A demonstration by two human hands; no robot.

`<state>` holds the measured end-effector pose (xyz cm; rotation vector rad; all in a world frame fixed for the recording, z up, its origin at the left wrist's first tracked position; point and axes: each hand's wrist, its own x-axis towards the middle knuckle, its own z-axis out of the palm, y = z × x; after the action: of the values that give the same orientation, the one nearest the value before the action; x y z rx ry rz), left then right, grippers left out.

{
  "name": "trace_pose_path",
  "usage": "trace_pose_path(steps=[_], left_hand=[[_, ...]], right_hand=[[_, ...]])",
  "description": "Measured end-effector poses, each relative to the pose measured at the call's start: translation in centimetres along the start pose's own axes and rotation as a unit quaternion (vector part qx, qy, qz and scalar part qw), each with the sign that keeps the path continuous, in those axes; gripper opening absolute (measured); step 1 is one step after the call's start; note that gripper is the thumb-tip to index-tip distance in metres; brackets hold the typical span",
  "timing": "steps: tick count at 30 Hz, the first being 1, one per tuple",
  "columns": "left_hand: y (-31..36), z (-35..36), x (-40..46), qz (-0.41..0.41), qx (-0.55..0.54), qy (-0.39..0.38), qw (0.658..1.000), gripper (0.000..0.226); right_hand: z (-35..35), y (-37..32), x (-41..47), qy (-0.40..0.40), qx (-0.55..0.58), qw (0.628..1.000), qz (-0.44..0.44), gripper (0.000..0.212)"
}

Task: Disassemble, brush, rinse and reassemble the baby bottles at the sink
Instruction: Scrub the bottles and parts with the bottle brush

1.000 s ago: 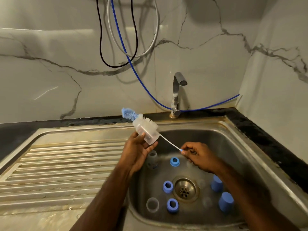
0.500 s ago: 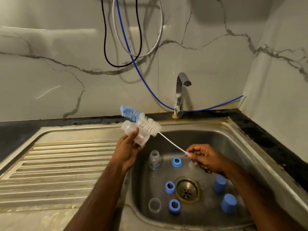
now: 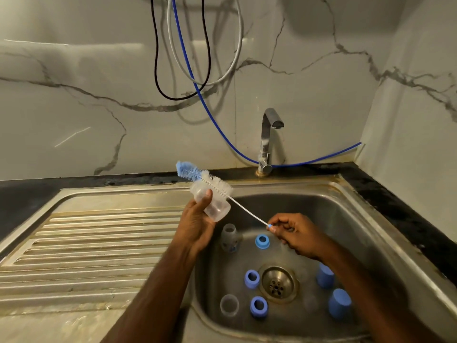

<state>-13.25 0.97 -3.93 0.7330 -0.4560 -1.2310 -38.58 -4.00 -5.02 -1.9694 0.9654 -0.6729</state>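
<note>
My left hand (image 3: 197, 224) grips a clear baby bottle body (image 3: 212, 201) tilted above the sink's left rim. My right hand (image 3: 294, 232) pinches the thin wire handle end of a bottle brush (image 3: 215, 185). Its white and blue bristles lie across the outside of the bottle, near its upper end. In the sink basin (image 3: 346, 219) stand another clear bottle (image 3: 229, 237), three blue collar rings (image 3: 262, 241) (image 3: 251, 279) (image 3: 258, 306), two blue caps (image 3: 324, 276) (image 3: 339, 303) and a clear part (image 3: 229, 305).
A steel tap (image 3: 268, 139) stands behind the basin, no water running. The ribbed drainboard (image 3: 86, 248) stretches left. A drain strainer (image 3: 277, 284) sits in the basin floor. Cables and a blue hose (image 3: 197, 92) hang on the marble wall.
The brush has come out of the bottle and now lies against its outside. My left hand turned the bottle and moved it left and up; my right hand shifted slightly right.
</note>
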Motion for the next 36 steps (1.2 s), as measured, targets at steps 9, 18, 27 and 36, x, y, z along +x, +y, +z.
trace_pose_path(steps=[9, 18, 27, 36], left_hand=[[0.7, -0.6, -0.1, -0.054, -0.113, 0.004, 0.992, 0.052], [0.9, 0.2, -0.6, -0.044, -0.089, -0.028, 0.995, 0.043], [1.1, -0.1, -0.4, -0.037, 0.093, 0.023, 0.995, 0.052], [0.8, 0.3, -1.0, -0.086, 0.105, -0.021, 0.991, 0.060]], right_hand=[[-1.3, -0.1, -0.5, -0.013, 0.066, 0.997, 0.045, 0.013], [-2.9, 0.8, -0.7, -0.064, 0.068, 0.993, 0.078, 0.013], [-2.2, 2.0, 0.5, 0.017, -0.015, 1.000, -0.016, 0.011], [-1.9, 2.4, 1.1, 0.073, -0.063, 0.995, -0.032, 0.009]])
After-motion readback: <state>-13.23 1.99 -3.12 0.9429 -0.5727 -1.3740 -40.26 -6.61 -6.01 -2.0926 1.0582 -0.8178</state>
